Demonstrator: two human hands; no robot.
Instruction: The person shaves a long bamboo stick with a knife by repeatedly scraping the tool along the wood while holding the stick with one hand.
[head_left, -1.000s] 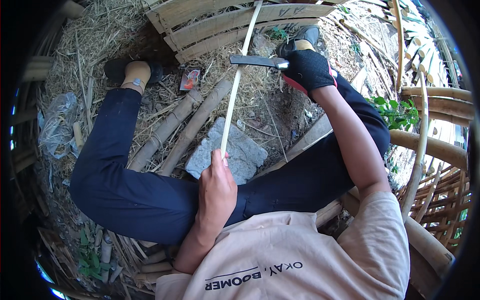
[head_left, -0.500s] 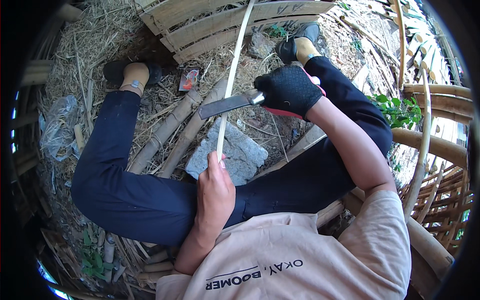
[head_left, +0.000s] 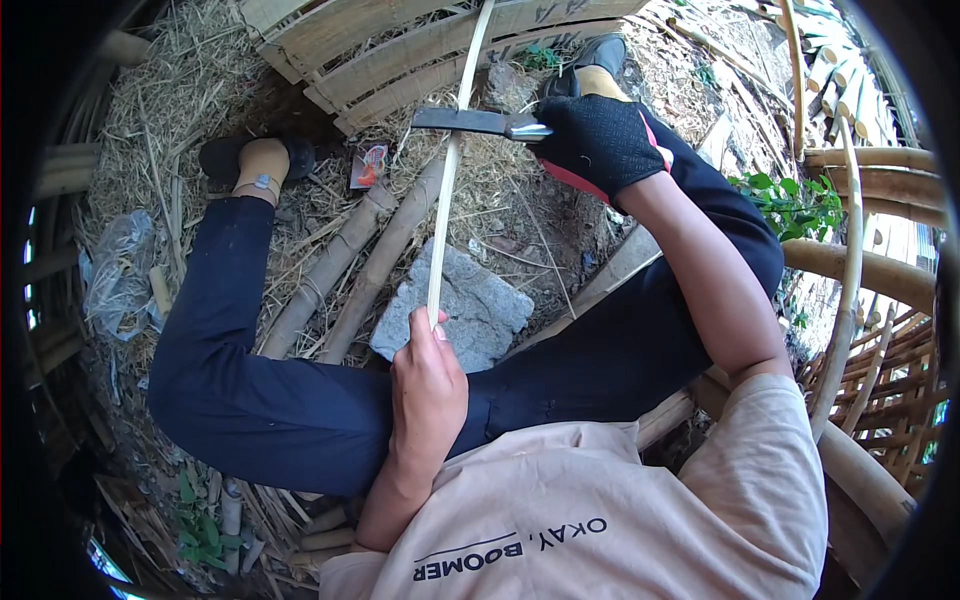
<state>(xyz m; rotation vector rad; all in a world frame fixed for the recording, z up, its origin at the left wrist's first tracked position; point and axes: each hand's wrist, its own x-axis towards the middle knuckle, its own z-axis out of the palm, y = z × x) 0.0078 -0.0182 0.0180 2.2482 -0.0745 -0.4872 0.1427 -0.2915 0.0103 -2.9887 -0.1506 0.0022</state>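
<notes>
My bare left hand pinches the near end of a long, pale bamboo strip, close above my left thigh. From there the strip runs away from me, past the top edge of the view. My right hand, in a black glove with red edging, grips a knife by its handle, which the fingers mostly hide. The broad dark blade lies across the strip over its far part, pointing left. Below the strip's near part rests a rough grey stone block, between my legs.
A slatted wooden crate stands ahead. Two bamboo poles lie left of the stone on straw-covered ground. At the left is a clear plastic bag; a small red packet lies near my left foot. Cut bamboo is stacked far right.
My right hand has moved the knife away from me along the strip, and the blade now lies more level. My left hand keeps its hold in nearly the same place.
</notes>
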